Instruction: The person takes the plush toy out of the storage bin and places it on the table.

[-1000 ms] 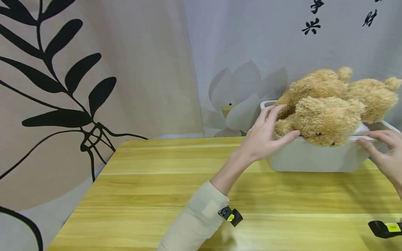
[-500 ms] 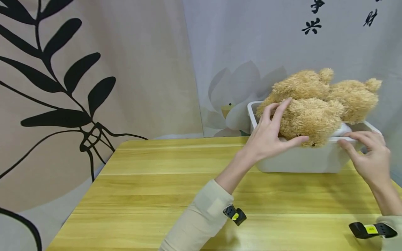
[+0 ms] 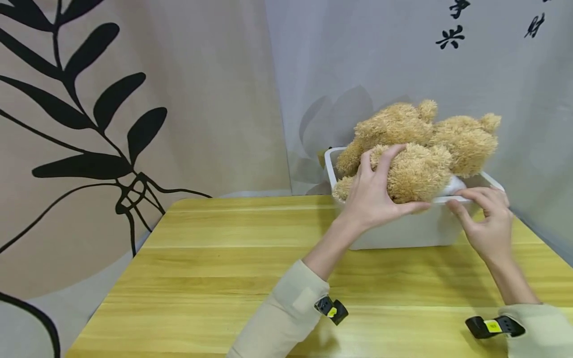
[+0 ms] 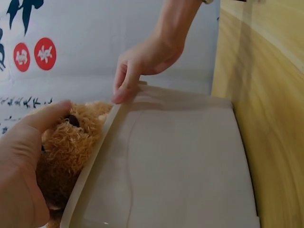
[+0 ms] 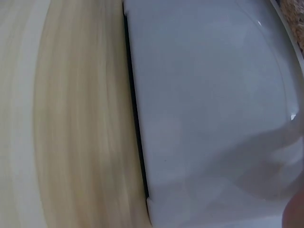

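Observation:
A pale storage box (image 3: 403, 231) stands on the table's right side, heaped with shaggy golden-brown teddy bears that rise above its rim. My right hand (image 3: 485, 223) pinches the front rim near its right end, thumb outside and fingers over the edge. Over the front teddy bear (image 3: 418, 171) my left hand (image 3: 369, 199) spreads its fingers, with the thumb along the lower side of the bear. In the left wrist view that thumb (image 4: 45, 118) lies close by the bear's dark nose (image 4: 72, 120). The fingertips of my left hand are hidden there.
The wooden table (image 3: 224, 278) runs out in front and to the left of the box. A printed cloth (image 3: 215, 99) hangs behind it. Something white (image 3: 454, 185) shows between the bears and the right rim.
The box with the bears has slid left along the table, my right hand moving with it on the rim. My left hand stays nearly in place, and the front bear now lies under it.

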`<action>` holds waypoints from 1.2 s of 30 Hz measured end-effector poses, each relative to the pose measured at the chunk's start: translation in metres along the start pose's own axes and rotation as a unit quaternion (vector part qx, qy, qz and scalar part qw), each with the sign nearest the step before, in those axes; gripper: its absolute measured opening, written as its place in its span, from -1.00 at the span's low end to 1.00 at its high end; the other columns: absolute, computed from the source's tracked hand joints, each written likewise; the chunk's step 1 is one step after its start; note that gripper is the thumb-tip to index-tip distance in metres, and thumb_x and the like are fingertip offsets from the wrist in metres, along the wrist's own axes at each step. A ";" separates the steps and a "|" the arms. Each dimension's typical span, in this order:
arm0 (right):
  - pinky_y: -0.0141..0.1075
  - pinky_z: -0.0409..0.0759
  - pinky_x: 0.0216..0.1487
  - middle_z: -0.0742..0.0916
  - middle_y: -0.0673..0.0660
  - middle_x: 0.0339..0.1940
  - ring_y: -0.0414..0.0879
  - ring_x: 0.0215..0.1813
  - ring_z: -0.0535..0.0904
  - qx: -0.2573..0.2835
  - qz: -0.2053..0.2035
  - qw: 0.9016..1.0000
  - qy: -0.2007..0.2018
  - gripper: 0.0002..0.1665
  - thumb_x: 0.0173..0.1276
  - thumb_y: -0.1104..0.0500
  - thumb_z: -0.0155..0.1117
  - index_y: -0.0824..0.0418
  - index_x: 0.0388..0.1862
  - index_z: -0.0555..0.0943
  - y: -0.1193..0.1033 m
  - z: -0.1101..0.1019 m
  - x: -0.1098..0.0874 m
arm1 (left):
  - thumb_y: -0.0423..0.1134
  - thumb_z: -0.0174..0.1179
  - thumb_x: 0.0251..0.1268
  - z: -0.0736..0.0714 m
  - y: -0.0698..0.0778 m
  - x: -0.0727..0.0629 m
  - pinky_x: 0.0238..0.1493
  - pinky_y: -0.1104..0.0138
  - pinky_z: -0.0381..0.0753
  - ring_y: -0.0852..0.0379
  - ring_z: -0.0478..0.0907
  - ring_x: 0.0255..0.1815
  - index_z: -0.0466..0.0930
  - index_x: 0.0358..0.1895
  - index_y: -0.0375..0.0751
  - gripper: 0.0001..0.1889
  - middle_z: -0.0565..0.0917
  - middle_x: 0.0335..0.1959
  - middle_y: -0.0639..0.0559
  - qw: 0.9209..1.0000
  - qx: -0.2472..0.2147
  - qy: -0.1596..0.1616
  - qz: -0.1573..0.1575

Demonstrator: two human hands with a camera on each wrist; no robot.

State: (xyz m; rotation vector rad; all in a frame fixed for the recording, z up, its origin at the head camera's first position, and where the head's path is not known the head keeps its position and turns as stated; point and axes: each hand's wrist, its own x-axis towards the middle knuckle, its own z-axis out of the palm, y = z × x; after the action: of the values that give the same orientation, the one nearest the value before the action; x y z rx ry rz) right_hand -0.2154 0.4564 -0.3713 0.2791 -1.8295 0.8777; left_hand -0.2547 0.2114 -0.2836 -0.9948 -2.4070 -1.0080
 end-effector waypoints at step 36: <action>-0.34 0.17 0.29 0.63 -0.44 -0.19 -0.47 0.02 0.44 0.022 -0.028 0.999 0.013 -0.31 0.27 -0.22 0.44 0.49 -0.32 0.70 -0.005 0.036 0.000 | -0.20 0.71 -0.28 -0.049 -0.020 -0.011 0.32 0.41 0.34 0.28 0.40 0.30 0.44 0.33 -0.09 -0.06 0.57 0.29 0.03 0.971 -0.127 0.148 0.138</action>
State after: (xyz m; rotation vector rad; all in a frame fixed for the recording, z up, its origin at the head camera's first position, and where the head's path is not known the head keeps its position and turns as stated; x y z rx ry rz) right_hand -0.2384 0.4283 -0.3759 0.3423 -1.7721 0.8791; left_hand -0.2592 0.1608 -0.2657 -1.1354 -1.8729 -1.2766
